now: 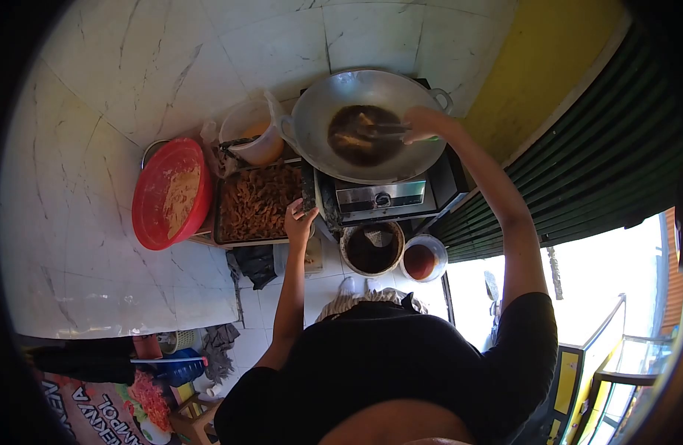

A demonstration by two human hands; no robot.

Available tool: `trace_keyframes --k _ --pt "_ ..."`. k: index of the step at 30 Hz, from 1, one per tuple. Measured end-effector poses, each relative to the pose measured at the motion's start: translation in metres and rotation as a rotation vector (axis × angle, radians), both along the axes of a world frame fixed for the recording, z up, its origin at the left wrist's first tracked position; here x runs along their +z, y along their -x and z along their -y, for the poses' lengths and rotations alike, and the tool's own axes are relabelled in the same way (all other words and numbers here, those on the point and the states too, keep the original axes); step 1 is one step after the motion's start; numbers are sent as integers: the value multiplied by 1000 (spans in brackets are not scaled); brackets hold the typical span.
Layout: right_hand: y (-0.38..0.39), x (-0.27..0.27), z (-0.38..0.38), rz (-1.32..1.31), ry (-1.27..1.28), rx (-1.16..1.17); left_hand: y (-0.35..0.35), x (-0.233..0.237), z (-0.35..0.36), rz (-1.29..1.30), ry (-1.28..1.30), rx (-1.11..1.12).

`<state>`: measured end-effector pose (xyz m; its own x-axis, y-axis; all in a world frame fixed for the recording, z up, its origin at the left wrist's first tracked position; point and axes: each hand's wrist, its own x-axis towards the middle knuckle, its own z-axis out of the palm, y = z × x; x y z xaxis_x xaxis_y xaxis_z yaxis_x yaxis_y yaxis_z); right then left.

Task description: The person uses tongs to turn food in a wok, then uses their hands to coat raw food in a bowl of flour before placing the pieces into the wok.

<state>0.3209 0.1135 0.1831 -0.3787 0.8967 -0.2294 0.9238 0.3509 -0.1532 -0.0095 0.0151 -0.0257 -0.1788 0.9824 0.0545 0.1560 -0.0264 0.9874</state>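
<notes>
A large metal wok (312, 141) sits on the stove, with dark oil (363, 152) in its bottom. Some golden-brown pieces of food (352, 141) lie in the oil. My right hand (428, 124) is closed around metal tongs (386, 130), whose tips reach over the oil; motion blurs them slightly. Left of the stove, a dark-rimmed tray (221, 215) is full of brown fried pieces (258, 200). At the tray's right front corner, my left hand (300, 222) has its fingers bent over the rim.
A red basin (145, 204) with pale flour stands left of the tray. Behind it is a plastic-lined tub (234, 126) of orange liquid. Below the stove (378, 196) are a dark-filled bucket (345, 241) and a tub of reddish liquid (421, 263). A green shutter (564, 156) borders the right.
</notes>
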Motion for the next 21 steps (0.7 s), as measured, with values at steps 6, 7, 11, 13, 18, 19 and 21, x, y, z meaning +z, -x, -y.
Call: trace_keyframes --k 6,7,11,13,18,19,21 --pt "-6 -7 -17 -19 -102 -122 1 -2 0 -5 21 -1" --pt "-6 -16 -24 13 -109 -106 0 2 1 -6 19 -2" --pt "0 -36 -30 2 -70 -119 1 1 1 12 53 -11" --pt "-1 -43 -27 -20 -91 -98 1 1 0 22 44 -13" --pt "-12 -40 -25 88 -36 -12 1 -7 -2 30 -35 -22" --pt "-14 -39 -27 93 -57 -19 1 -6 -1 30 -34 -22" --pt "-14 -39 -27 96 -77 -28 1 -4 -1 20 8 -13"
